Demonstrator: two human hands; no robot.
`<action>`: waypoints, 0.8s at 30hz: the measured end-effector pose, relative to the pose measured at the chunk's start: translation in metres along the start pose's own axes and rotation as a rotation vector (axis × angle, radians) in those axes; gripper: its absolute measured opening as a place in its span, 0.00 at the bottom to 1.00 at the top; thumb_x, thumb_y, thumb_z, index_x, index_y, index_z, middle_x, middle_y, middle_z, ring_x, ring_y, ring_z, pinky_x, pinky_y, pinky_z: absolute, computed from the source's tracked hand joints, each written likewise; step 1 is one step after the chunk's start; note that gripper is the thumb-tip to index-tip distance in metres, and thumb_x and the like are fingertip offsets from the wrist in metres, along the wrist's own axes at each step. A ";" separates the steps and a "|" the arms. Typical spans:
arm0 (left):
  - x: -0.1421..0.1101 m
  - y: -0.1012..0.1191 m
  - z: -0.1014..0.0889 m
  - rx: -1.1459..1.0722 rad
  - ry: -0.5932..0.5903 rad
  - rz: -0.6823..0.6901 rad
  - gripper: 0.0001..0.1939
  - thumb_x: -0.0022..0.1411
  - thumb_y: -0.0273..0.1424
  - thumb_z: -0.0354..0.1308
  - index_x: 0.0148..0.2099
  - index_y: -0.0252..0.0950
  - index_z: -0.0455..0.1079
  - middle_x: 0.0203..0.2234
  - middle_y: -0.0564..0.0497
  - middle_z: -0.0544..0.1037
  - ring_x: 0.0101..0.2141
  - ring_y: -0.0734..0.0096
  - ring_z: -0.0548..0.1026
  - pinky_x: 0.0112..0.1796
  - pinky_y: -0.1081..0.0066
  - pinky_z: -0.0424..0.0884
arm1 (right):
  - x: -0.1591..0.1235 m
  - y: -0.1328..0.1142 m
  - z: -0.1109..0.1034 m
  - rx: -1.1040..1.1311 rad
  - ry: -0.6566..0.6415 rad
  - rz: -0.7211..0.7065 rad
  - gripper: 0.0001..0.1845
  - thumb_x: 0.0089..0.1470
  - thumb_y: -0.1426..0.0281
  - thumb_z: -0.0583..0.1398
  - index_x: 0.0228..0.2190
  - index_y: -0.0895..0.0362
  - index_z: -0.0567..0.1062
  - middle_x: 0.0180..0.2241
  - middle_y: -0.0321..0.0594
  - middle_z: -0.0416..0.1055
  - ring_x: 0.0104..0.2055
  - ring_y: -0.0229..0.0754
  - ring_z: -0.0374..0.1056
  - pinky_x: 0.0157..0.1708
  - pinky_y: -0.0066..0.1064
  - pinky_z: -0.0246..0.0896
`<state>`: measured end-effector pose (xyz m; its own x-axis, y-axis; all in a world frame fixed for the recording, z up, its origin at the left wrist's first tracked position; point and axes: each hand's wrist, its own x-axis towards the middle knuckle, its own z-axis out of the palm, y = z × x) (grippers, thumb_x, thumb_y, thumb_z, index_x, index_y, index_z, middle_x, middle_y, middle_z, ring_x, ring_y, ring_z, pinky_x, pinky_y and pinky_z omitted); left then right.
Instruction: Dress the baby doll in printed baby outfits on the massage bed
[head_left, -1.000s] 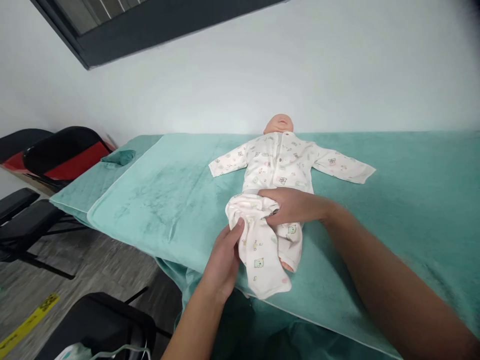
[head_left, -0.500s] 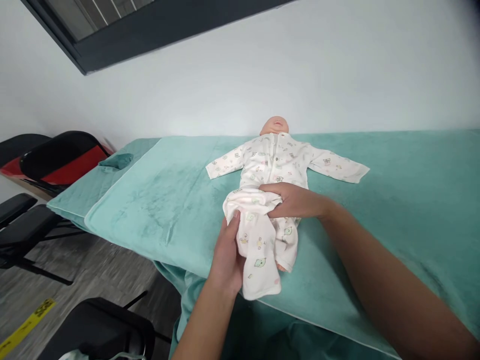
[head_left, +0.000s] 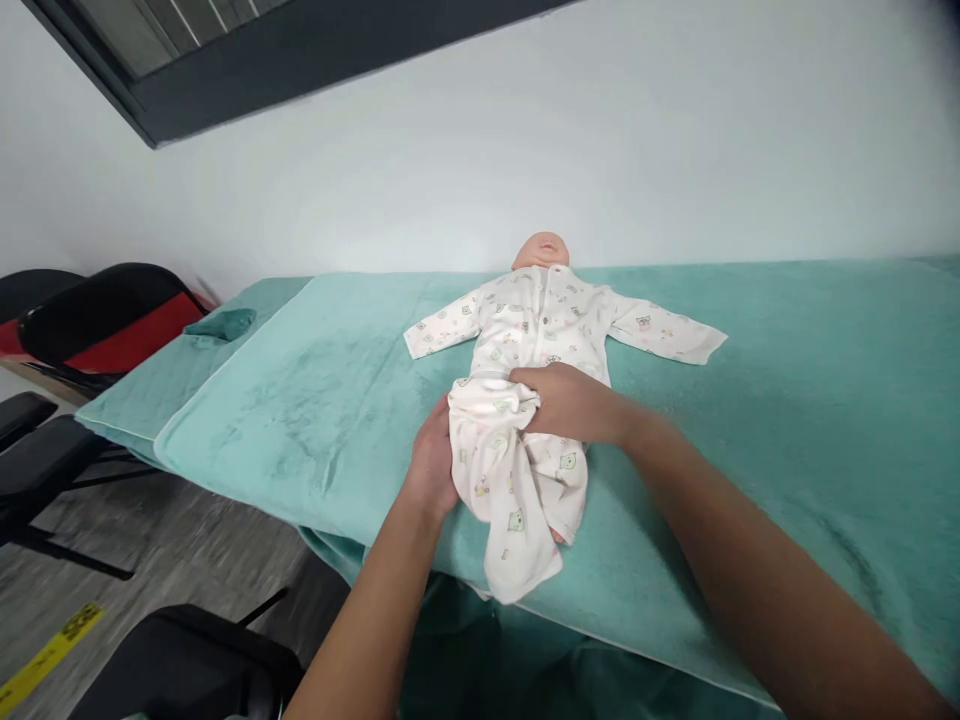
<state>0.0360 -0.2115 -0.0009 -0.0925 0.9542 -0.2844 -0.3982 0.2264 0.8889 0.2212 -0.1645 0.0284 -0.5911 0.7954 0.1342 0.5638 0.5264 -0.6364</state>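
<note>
Two hands are at printed trousers (head_left: 517, 490) on a doll (head_left: 541, 250) lying on its back across a teal-covered bed (head_left: 300, 400), the right hand (head_left: 566, 400) with fingers holding their bunched waist, the left hand (head_left: 433, 460) against their side, its fingers hidden, grip impossible to tell.

White trousers (head_left: 504, 480) bear green animal faces; the white top (head_left: 540, 325) at their twelve o'clock shows small scattered motifs. The bed cover (head_left: 300, 390) is teal, the chair (head_left: 112, 322) at nine black and red, the floor tape (head_left: 51, 655) at eight yellow with black marks.

Ylw floor tape (head_left: 49, 656): txt illegible.
</note>
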 end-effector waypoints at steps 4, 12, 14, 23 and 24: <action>0.009 -0.005 -0.007 0.164 0.053 0.069 0.20 0.49 0.30 0.68 0.46 0.33 0.74 0.35 0.49 0.80 0.34 0.67 0.76 0.38 0.68 0.72 | 0.005 0.000 0.008 -0.059 0.085 0.136 0.09 0.55 0.67 0.56 0.25 0.54 0.61 0.27 0.37 0.70 0.29 0.41 0.65 0.27 0.31 0.48; 0.006 0.014 -0.026 0.406 -0.244 0.226 0.16 0.56 0.38 0.66 0.45 0.37 0.75 0.46 0.47 0.77 0.46 0.64 0.73 0.47 0.70 0.68 | 0.005 -0.011 0.013 -0.177 0.168 0.278 0.03 0.54 0.72 0.54 0.29 0.53 0.62 0.29 0.41 0.71 0.32 0.45 0.66 0.27 0.32 0.46; 0.007 0.019 -0.026 0.493 -0.319 0.275 0.12 0.56 0.36 0.66 0.41 0.36 0.75 0.52 0.46 0.74 0.51 0.62 0.71 0.49 0.71 0.66 | 0.005 -0.008 0.013 -0.148 0.141 0.228 0.02 0.55 0.71 0.54 0.30 0.53 0.63 0.30 0.41 0.72 0.33 0.45 0.66 0.28 0.32 0.48; 0.043 0.020 0.001 0.818 0.059 0.493 0.06 0.64 0.35 0.55 0.37 0.38 0.64 0.28 0.55 0.70 0.31 0.71 0.67 0.35 0.71 0.63 | 0.004 0.005 0.005 -0.035 0.040 0.153 0.05 0.54 0.67 0.56 0.34 0.52 0.64 0.32 0.36 0.72 0.34 0.44 0.67 0.31 0.32 0.51; 0.048 0.019 0.004 0.830 0.063 0.514 0.06 0.64 0.34 0.54 0.36 0.38 0.63 0.28 0.55 0.70 0.31 0.71 0.67 0.35 0.71 0.63 | 0.003 0.005 0.004 -0.010 0.023 0.159 0.07 0.54 0.65 0.57 0.35 0.52 0.64 0.32 0.36 0.72 0.35 0.45 0.67 0.31 0.32 0.52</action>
<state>0.0278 -0.1609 0.0038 -0.1335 0.9682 0.2114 0.4708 -0.1258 0.8732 0.2200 -0.1605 0.0230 -0.4808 0.8754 0.0498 0.6547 0.3962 -0.6437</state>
